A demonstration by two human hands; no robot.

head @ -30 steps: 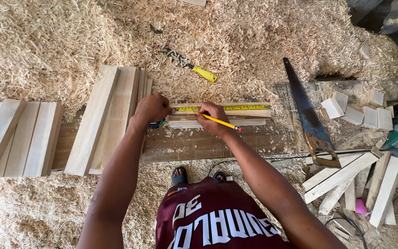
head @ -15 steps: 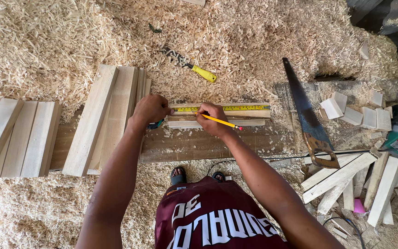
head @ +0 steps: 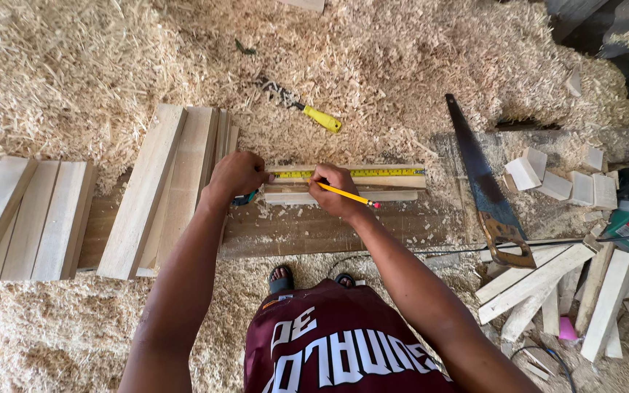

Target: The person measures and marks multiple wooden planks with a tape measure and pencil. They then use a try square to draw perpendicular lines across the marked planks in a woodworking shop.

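Compared with the earlier frame, both hands remain in place. The left hand (head: 236,175) is closed over the end of the yellow tape measure (head: 362,173), which lies flat along the pale narrow wooden strip (head: 394,182) on the dark plank tabletop (head: 307,229). The right hand (head: 335,191) pinches a yellow pencil (head: 349,195), tip at the strip.

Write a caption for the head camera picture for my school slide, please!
Left hand steadies a yellow tape measure on a wood strip while the right hand marks with a pencil.
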